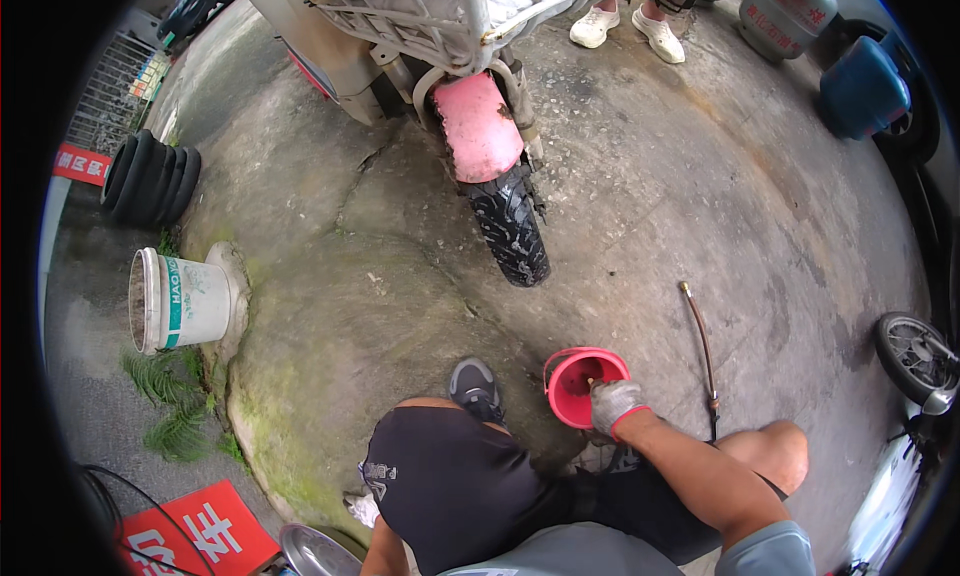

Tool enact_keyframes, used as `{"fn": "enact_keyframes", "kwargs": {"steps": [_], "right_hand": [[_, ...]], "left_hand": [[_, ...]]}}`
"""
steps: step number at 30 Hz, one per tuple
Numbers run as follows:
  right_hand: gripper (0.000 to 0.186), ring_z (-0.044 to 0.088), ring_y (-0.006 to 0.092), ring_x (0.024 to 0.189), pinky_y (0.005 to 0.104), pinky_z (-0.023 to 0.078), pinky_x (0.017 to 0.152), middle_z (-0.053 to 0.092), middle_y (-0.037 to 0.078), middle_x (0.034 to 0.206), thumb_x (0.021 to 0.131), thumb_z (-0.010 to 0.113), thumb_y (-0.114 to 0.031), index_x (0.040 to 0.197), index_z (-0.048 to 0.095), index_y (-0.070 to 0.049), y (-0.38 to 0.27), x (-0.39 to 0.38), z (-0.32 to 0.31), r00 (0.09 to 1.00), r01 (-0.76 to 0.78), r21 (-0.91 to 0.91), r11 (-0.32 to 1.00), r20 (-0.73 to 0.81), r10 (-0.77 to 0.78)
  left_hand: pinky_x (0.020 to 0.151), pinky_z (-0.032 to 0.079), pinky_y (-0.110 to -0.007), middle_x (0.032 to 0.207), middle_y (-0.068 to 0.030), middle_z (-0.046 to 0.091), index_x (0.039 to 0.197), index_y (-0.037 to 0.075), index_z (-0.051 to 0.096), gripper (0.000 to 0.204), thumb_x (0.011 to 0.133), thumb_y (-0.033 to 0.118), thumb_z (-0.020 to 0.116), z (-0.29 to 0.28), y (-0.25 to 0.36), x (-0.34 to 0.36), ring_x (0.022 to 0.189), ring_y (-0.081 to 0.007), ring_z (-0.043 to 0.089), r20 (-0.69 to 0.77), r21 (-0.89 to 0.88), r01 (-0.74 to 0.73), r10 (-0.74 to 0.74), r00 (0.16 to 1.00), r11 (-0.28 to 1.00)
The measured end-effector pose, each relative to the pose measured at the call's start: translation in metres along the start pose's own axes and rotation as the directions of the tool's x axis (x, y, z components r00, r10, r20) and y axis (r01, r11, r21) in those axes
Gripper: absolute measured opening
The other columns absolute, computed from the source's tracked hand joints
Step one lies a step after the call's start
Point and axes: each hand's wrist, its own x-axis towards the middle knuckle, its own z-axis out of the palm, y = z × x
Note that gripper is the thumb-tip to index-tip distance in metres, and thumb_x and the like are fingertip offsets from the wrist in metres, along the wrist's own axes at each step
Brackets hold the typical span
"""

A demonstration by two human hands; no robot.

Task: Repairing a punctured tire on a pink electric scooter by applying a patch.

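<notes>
My right hand [617, 406], in a grey glove with a red cuff, is at the near right rim of a small red bucket [568, 410] on the ground. Its fingers are closed, reaching into the bucket; a small tan end shows at them, but what they hold is hidden. The bucket's inside looks dark and its red handle hangs at the left. My left hand [362, 507], in a whitish glove, shows only partly beside my left knee; its fingers cannot be made out. To the right of the bucket lies a brown hose [704, 348] with brass-coloured fittings.
Ahead stands a scooter with a pink front fender [478, 126], black tyre [511, 231] and white basket [440, 41]. At left are a white bucket [203, 301] and stacked tyres [150, 179]. A person's white shoes [658, 36], gas cylinder [785, 14] and wheel [912, 356] are beyond.
</notes>
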Motion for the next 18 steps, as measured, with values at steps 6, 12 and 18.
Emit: {"fn": "enact_keyframes", "kwargs": {"steps": [6, 12, 18], "right_hand": [[0.033, 0.069, 0.033, 0.088, 0.0462, 0.055, 0.074, 0.07, 0.018, 0.098, 0.092, 0.043, -0.022, 0.109, 0.064, -0.003, 0.002, 0.001, 0.006, 0.999, 0.051, -0.101, 0.994, 0.015, -0.05], [0.031, 0.067, 0.0334, 0.098, 0.0458, 0.053, 0.084, 0.069, 0.021, 0.104, 0.083, 0.05, -0.017, 0.104, 0.07, -0.007, 0.008, -0.013, -0.069, 0.991, -0.022, 0.043, 0.999, 0.132, 0.016], [0.037, 0.053, 0.0118, 0.052, 0.0288, 0.04, 0.048, 0.059, 0.005, 0.066, 0.091, 0.048, -0.024, 0.117, 0.065, -0.003, 0.025, -0.075, -0.223, 0.994, -0.063, 0.756, 0.652, -0.014, 0.112]], "left_hand": [[0.097, 0.042, -0.051, 0.136, -0.0215, 0.049, 0.14, 0.0, 0.042, 0.072, 0.09, 0.053, 0.042, 0.018, 0.017, -0.043, 0.117, -0.0386, 0.052, 0.036, -0.047, 0.061, -0.06, 0.998, 0.997], [0.102, 0.036, -0.052, 0.141, -0.0215, 0.043, 0.143, 0.0, 0.037, 0.069, 0.093, 0.047, 0.039, 0.032, 0.021, -0.041, 0.124, -0.0401, 0.045, 0.057, -0.068, 0.173, -0.169, 0.984, 0.983], [0.108, 0.031, -0.053, 0.147, -0.0215, 0.038, 0.146, 0.0, 0.031, 0.066, 0.095, 0.04, 0.036, 0.032, 0.004, -0.038, 0.131, -0.0417, 0.039, 0.03, -0.047, 0.313, -0.312, 0.95, 0.949]]}}
